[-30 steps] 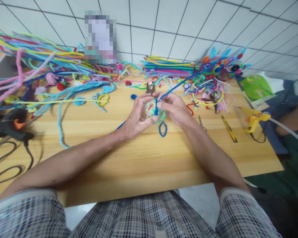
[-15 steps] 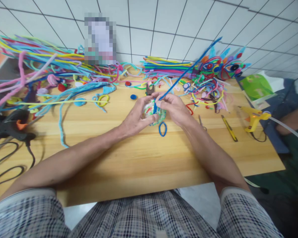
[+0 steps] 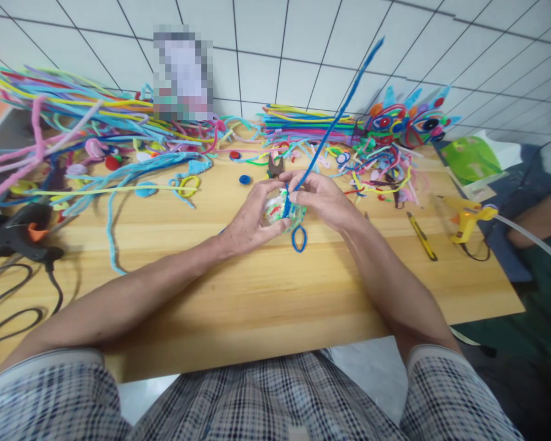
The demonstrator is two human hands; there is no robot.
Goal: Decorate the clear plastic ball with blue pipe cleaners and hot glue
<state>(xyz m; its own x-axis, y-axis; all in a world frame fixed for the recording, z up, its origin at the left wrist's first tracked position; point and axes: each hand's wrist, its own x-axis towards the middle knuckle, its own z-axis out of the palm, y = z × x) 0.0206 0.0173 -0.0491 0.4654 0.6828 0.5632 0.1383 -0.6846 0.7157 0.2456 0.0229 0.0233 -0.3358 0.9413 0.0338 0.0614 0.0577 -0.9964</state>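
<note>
My left hand (image 3: 252, 217) is curled around a roundish white and green piece (image 3: 275, 211) with bits of red, whose exact kind I cannot make out. A long blue pipe cleaner (image 3: 337, 116) runs across that piece and rises up to the right. My right hand (image 3: 324, 197) pinches the pipe cleaner between thumb and fingers, close to the piece. Just below the hands, a small blue pipe cleaner loop (image 3: 299, 239) lies on the wooden table (image 3: 257, 306). Pliers (image 3: 275, 165) rest right behind my fingers, beside a small blue disc (image 3: 245, 179).
Bundles of coloured pipe cleaners (image 3: 307, 125) line the back, with loose ones at left. Colourful masks (image 3: 422, 125) stand at back right. A yellow utility knife (image 3: 421, 236) and a yellow glue gun (image 3: 468, 217) lie to the right; a black stand with cords (image 3: 22, 236) is at left.
The free end of the blue pipe cleaner has swung up and left, so it stands steeper. Both hands stay nearly in place around the piece.
</note>
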